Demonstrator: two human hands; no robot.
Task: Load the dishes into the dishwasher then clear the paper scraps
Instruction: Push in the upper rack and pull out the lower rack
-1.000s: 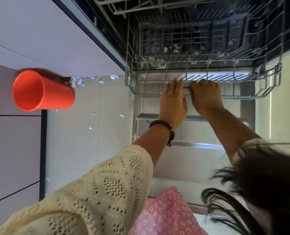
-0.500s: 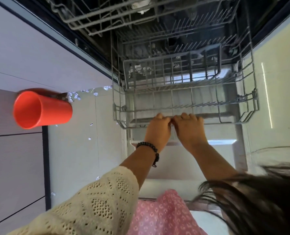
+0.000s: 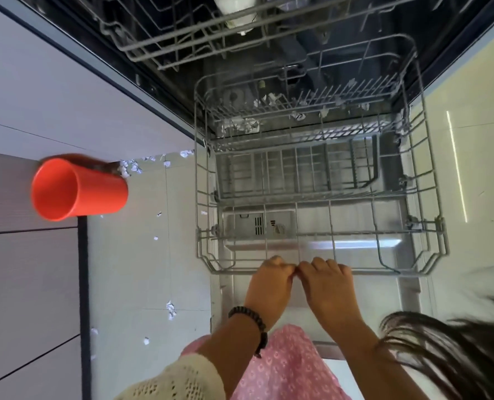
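Observation:
The grey wire lower rack [image 3: 430, 174] of the open dishwasher stands pulled out over the door [image 3: 364, 246], with no dishes in it. My left hand [image 3: 268, 287] and my right hand [image 3: 328, 290] sit side by side, both curled over the rack's front rail. An orange cup [image 3: 78, 189] stands on the grey counter [image 3: 23, 269] at the left. Paper scraps [image 3: 129, 168] lie on the floor beside the dishwasher, and more paper scraps [image 3: 248, 124] lie at the back of the rack. A white dish [image 3: 234, 7] sits in the upper rack [image 3: 182, 39].
The pale tiled floor [image 3: 136, 261] runs between the counter and the dishwasher, dotted with small scraps [image 3: 170, 308]. A pale cabinet front [image 3: 61, 90] borders the dishwasher's left side. My hair hangs into view at the lower right.
Both hands have drawn the lower rack out of the dishwasher toward me; it now sits over the open door. The orange cup has stayed in place.

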